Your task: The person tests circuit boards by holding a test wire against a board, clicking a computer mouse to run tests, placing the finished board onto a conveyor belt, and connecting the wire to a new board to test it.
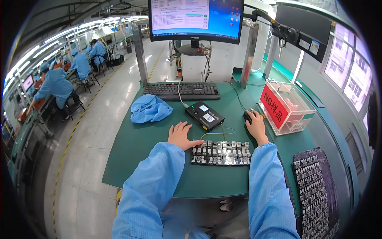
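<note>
My left hand (182,134) rests on the green mat with its fingers spread. Its thumb reaches the upper left corner of a panel of small circuit boards (221,153), which carry rows of silvery metal parts. A black computer mouse (247,116) sits under my right hand (256,126), whose fingers curl over it. Just beyond the panel lies a black programmer box (204,115) with a small lit screen and a label. A grey cable enters its back, and thin yellow-green wires run from its front toward the panel.
A crumpled blue cloth (150,108) and a keyboard (181,91) lie farther back, below a monitor (195,20). To the right stand a clear box with a red label (286,107) and a stack of board panels (314,187). Several people in blue work at left.
</note>
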Motion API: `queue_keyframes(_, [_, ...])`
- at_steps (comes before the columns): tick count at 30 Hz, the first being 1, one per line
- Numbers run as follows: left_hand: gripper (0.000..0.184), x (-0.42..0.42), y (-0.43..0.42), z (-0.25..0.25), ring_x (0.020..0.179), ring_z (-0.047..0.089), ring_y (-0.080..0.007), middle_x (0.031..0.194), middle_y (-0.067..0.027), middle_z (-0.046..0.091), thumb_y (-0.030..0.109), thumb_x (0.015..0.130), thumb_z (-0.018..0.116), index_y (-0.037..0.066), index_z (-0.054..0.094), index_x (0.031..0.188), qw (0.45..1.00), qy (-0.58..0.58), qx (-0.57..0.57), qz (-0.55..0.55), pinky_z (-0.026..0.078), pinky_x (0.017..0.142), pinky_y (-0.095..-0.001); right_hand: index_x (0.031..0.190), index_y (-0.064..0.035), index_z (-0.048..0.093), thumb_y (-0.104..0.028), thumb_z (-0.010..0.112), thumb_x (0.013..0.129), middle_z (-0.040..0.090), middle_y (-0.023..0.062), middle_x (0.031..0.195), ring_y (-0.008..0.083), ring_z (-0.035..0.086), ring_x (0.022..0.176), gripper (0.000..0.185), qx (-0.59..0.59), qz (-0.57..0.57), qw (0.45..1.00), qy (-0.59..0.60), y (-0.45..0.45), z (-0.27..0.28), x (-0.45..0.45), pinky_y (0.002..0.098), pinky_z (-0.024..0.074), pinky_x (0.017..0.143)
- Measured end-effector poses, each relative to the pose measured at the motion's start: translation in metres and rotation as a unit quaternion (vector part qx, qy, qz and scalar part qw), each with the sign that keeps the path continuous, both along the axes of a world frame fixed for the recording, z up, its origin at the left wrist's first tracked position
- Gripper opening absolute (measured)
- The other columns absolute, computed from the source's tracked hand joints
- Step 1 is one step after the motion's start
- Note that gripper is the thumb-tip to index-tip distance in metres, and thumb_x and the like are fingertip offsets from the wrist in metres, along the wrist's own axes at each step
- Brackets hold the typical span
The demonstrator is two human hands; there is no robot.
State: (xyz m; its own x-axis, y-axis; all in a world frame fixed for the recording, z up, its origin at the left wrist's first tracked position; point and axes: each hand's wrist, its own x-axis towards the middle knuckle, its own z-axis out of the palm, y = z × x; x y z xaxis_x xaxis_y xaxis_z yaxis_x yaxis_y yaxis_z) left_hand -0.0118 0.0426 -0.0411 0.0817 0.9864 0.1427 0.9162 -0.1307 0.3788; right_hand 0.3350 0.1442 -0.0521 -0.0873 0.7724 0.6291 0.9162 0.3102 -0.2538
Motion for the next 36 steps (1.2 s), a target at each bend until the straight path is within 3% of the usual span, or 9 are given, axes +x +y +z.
queue_keyframes(5, [0.072, 0.003, -0.005, 0.000, 0.122, 0.039, -0.0254, 0.120, -0.0079, 0.047, 0.065, 0.061, 0.075, 0.013, 0.059, 0.109, 0.996, -0.051, 0.068, -0.003, 0.025, 0.106, -0.0442, 0.120, -0.0163, 0.061, -0.016, 0.063, 0.076, 0.052, 0.0155, 0.128, 0.0356, 0.052, 0.111, 0.044, 0.019, 0.004, 1.000, 0.000, 0.001, -0.003, 0.001, 0.0418, 0.0454, 0.095])
queue_keyframes(6, [0.058, 0.007, -0.008, 0.001, 0.111, 0.045, -0.0235, 0.103, -0.0043, 0.051, 0.057, 0.064, 0.077, 0.013, 0.059, 0.097, 0.993, -0.041, 0.106, 0.004, 0.029, 0.099, -0.0417, 0.120, -0.0163, 0.061, -0.016, 0.063, 0.076, 0.052, 0.0155, 0.128, 0.0356, 0.052, 0.111, 0.044, 0.013, -0.002, 1.000, 0.000, -0.001, -0.003, 0.000, 0.0418, 0.0454, 0.095])
queue_keyframes(9, [0.045, 0.007, -0.007, 0.004, 0.104, 0.050, -0.0207, 0.092, -0.0007, 0.054, 0.048, 0.069, 0.077, 0.013, 0.061, 0.092, 0.989, -0.106, 0.054, -0.083, 0.028, 0.099, -0.0420, 0.121, -0.0174, 0.060, -0.016, 0.063, 0.076, 0.052, 0.0148, 0.128, 0.0356, 0.053, 0.110, 0.045, 0.007, -0.011, 1.000, -0.003, -0.003, 0.001, -0.001, 0.0419, 0.0459, 0.094])
queue_keyframes(10, [0.030, 0.010, -0.009, 0.002, 0.093, 0.056, -0.0194, 0.082, 0.0003, 0.058, 0.037, 0.074, 0.077, 0.012, 0.064, 0.085, 0.980, -0.136, 0.091, -0.111, 0.035, 0.094, -0.0396, 0.121, -0.0179, 0.060, -0.016, 0.063, 0.076, 0.052, 0.0147, 0.128, 0.0355, 0.053, 0.110, 0.045, 0.007, -0.009, 1.000, -0.002, -0.004, 0.001, -0.001, 0.0418, 0.0460, 0.094])
queue_keyframes(13, [0.022, 0.005, 0.004, -0.011, 0.094, 0.056, -0.0173, 0.086, 0.0001, 0.062, 0.038, 0.077, 0.073, 0.018, 0.066, 0.083, 0.965, -0.206, 0.026, -0.160, 0.033, 0.089, -0.0364, 0.120, -0.0183, 0.061, -0.015, 0.063, 0.076, 0.052, 0.0143, 0.128, 0.0351, 0.054, 0.109, 0.045, 0.004, -0.008, 1.000, 0.002, -0.002, 0.000, -0.001, 0.0418, 0.0466, 0.093])
queue_keyframes(21, [0.027, 0.050, 0.010, 0.012, 0.100, 0.057, -0.0243, 0.091, -0.0075, 0.067, 0.037, 0.073, 0.076, 0.012, 0.072, 0.083, 0.933, -0.330, 0.003, -0.144, 0.038, 0.094, -0.0387, 0.116, -0.0167, 0.063, -0.014, 0.064, 0.074, 0.053, 0.0143, 0.127, 0.0351, 0.054, 0.109, 0.043, 0.023, -0.010, 0.999, 0.026, -0.004, -0.001, -0.003, 0.0415, 0.0469, 0.093])
queue_keyframes(25, [0.025, 0.062, 0.005, 0.005, 0.096, 0.060, -0.0260, 0.089, -0.0076, 0.067, 0.035, 0.073, 0.076, 0.012, 0.073, 0.083, 0.960, -0.250, 0.017, -0.125, 0.041, 0.091, -0.0367, 0.120, -0.0174, 0.062, -0.014, 0.064, 0.076, 0.053, 0.0133, 0.125, 0.0331, 0.054, 0.110, 0.044, 0.002, -0.014, 1.000, 0.021, -0.003, 0.000, -0.002, 0.0402, 0.0456, 0.095])
queue_keyframes(30, [0.025, 0.061, 0.003, 0.003, 0.071, 0.061, -0.0111, 0.074, -0.0051, 0.068, 0.024, 0.075, 0.077, 0.001, 0.071, 0.083, 0.931, -0.346, -0.049, -0.103, 0.047, 0.067, -0.0261, 0.117, -0.0153, 0.063, -0.014, 0.064, 0.074, 0.054, 0.0148, 0.125, 0.0349, 0.053, 0.109, 0.043, 0.018, -0.006, 1.000, 0.024, -0.001, -0.001, -0.001, 0.0417, 0.0458, 0.094])
queue_keyframes(36, [0.024, 0.066, -0.002, 0.010, 0.070, 0.061, -0.0106, 0.075, -0.0046, 0.068, 0.023, 0.075, 0.078, 0.003, 0.073, 0.086, 0.931, -0.350, -0.068, -0.080, 0.048, 0.064, -0.0260, 0.117, -0.0156, 0.063, -0.015, 0.063, 0.075, 0.054, 0.0158, 0.125, 0.0351, 0.053, 0.108, 0.042, 0.013, -0.009, 1.000, 0.021, 0.000, -0.002, -0.001, 0.0416, 0.0458, 0.093])
